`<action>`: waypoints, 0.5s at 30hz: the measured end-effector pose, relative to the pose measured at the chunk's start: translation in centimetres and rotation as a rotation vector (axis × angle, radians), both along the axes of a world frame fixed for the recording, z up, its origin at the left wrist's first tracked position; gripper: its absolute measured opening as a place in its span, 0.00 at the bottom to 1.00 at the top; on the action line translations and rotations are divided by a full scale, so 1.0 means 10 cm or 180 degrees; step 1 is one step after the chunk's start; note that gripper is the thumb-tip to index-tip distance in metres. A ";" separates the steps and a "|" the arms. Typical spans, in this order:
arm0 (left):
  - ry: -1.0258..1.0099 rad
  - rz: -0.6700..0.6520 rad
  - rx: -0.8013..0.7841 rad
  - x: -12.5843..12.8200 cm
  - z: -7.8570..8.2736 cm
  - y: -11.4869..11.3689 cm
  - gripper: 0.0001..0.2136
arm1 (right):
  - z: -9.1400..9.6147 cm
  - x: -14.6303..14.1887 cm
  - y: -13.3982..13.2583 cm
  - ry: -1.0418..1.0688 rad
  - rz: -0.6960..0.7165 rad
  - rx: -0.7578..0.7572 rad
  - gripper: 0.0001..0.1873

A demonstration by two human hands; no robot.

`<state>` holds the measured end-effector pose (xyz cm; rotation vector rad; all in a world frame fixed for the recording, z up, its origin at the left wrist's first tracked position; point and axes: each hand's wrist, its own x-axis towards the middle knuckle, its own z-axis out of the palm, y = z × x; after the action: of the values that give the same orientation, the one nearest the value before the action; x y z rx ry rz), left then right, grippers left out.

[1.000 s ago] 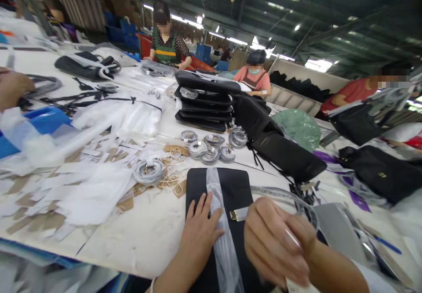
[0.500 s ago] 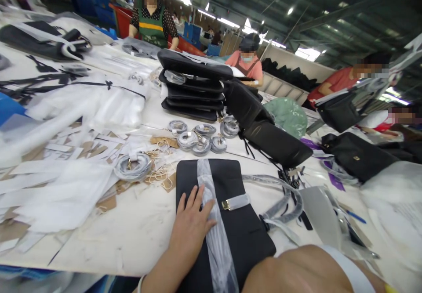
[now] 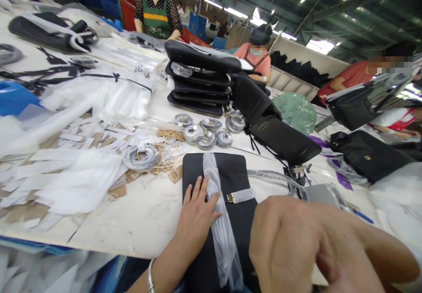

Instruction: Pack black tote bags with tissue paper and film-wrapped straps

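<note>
A black handbag lies flat before me, with a strip of clear plastic wrap running down its length. Its gold clasp sits beside a wrapped tab. My left hand rests on the bag and the wrap, fingers spread. Close to the camera, over the bag's right side, is my right hand. Its fingers are curled, and whatever they may hold is hidden. A plastic-wrapped handle extends right from the bag, partly behind my right hand.
Coiled wrapped straps lie beyond the bag, before a stack of black bags. White paper pieces and a larger strap coil are at left. More black bags lie at right. Several people work across the table.
My right hand has come up from the lower edge, and now covers the bag's lower right part. My left hand stays on the bag. The view has shifted slightly.
</note>
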<state>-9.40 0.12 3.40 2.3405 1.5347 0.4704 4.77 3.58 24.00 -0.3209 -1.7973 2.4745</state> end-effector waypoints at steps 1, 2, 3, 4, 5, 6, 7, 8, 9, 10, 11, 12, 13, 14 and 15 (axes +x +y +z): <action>-0.0025 0.0004 -0.0002 0.00 0.00 0.00 0.20 | -0.02 0.01 0.07 -0.0214 -0.0087 0.0582 0.13; -0.0050 0.0009 0.0004 0.00 -0.01 0.00 0.20 | -0.05 0.01 0.15 -0.0478 -0.0115 0.1226 0.13; -0.0073 0.0019 0.0021 0.01 -0.02 0.00 0.20 | -0.11 0.01 0.24 -0.0766 -0.0050 0.1868 0.13; -0.0090 0.0032 0.0038 0.01 -0.03 0.00 0.21 | -0.17 0.00 0.34 -0.1047 0.0106 0.2448 0.11; -0.0103 0.0055 0.0050 0.01 -0.04 0.00 0.23 | -0.25 -0.01 0.45 -0.1318 0.0324 0.2982 0.09; -0.0114 0.0085 0.0054 0.02 -0.05 0.01 0.25 | -0.34 -0.02 0.56 -0.1558 0.0571 0.3459 0.07; -0.0123 0.0108 0.0047 0.02 -0.05 0.01 0.26 | -0.44 -0.04 0.66 -0.1759 0.0805 0.3877 0.06; -0.0133 0.0130 0.0038 0.03 -0.05 0.01 0.27 | -0.54 -0.06 0.75 -0.1934 0.1029 0.4229 0.05; -0.0147 0.0146 0.0034 0.03 -0.05 0.02 0.28 | -0.63 -0.09 0.83 -0.2081 0.1249 0.4505 0.06; -0.0163 0.0152 0.0035 0.03 -0.05 0.03 0.27 | -0.72 -0.12 0.90 -0.2182 0.1442 0.4720 0.07; -0.0181 0.0157 0.0039 0.03 -0.05 0.03 0.27 | -0.80 -0.15 0.96 -0.2237 0.1606 0.4888 0.08; -0.0198 0.0157 0.0038 0.04 -0.05 0.04 0.26 | -0.87 -0.19 1.00 -0.2256 0.1729 0.5026 0.10; -0.0215 0.0159 0.0031 0.04 -0.06 0.04 0.26 | -0.94 -0.23 1.04 -0.2260 0.1825 0.5135 0.10; -0.0230 0.0166 0.0011 0.04 -0.06 0.04 0.25 | -0.99 -0.26 1.07 -0.2253 0.1900 0.5219 0.10; -0.0246 0.0174 -0.0017 0.04 -0.07 0.05 0.25 | -1.03 -0.30 1.09 -0.2243 0.1966 0.5282 0.10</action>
<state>-8.96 0.59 2.71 2.2537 1.5656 0.5621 1.77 14.50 13.68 -0.4891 -3.7072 0.1126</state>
